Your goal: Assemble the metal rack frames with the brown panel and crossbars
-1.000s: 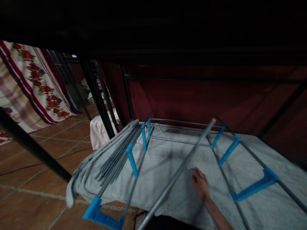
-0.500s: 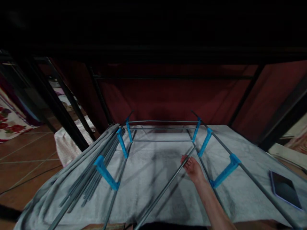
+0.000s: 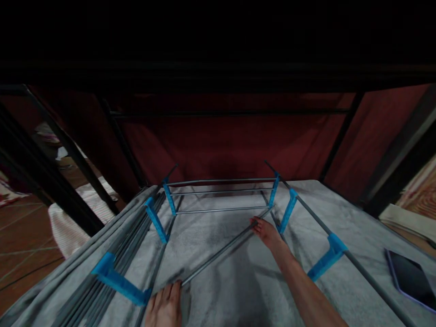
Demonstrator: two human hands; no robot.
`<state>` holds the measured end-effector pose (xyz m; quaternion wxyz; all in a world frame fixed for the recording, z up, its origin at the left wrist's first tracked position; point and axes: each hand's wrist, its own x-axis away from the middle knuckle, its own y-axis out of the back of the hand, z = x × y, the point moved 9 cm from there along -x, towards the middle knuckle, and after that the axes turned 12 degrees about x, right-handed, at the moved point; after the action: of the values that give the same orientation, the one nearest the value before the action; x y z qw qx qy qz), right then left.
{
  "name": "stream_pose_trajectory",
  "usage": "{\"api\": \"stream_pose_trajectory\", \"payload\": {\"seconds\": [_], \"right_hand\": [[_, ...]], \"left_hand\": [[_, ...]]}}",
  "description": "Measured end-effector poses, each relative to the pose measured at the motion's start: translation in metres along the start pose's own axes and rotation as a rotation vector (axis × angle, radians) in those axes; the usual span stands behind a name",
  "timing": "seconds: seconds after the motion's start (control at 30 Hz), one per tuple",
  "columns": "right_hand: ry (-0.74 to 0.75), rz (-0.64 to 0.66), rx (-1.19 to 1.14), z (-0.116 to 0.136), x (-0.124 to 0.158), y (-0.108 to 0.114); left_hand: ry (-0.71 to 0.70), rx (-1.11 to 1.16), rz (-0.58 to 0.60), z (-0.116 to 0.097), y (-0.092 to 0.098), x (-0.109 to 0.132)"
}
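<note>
A thin grey metal tube point(image 3: 218, 253) slants across the middle of the frame being handled. My left hand point(image 3: 165, 305) is closed over its near end, beside the left lower rail. Farther up, my right hand point(image 3: 265, 230) has its fingers curled round the tube near its far end. Blue plastic brackets, such as the near left one point(image 3: 119, 282) and the near right one point(image 3: 327, 258), join long side rails on both sides. Several crossbars point(image 3: 221, 210) span the far brackets.
More loose grey tubes point(image 3: 112, 277) lie in a bunch along the left. A grey cloth point(image 3: 238, 286) covers the surface beneath. At the right rests a dark phone or tablet point(image 3: 410, 276). Black metal posts point(image 3: 78, 159) and a dark red curtain point(image 3: 231, 145) stand around it.
My left hand has come into view and taken hold of the tube's near end. The tube lies lower and flatter, and my right hand's fingers have closed round it. The view has shifted slightly.
</note>
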<state>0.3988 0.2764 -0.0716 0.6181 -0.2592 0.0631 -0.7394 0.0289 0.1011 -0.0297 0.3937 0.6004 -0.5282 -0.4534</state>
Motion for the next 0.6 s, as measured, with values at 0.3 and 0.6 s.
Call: {"api": "stream_pose_trajectory", "payload": {"seconds": [0.3,0.6], "right_hand": [[-0.098,0.206,-0.039,-0.044,-0.010,-0.033],[-0.022,0.064,-0.187,-0.053,-0.046,-0.066]], "left_hand": [[-0.038,0.007,-0.131,-0.046,0.007,-0.091],[-0.038,0.367,-0.420,-0.039,0.012,-0.143]]}}
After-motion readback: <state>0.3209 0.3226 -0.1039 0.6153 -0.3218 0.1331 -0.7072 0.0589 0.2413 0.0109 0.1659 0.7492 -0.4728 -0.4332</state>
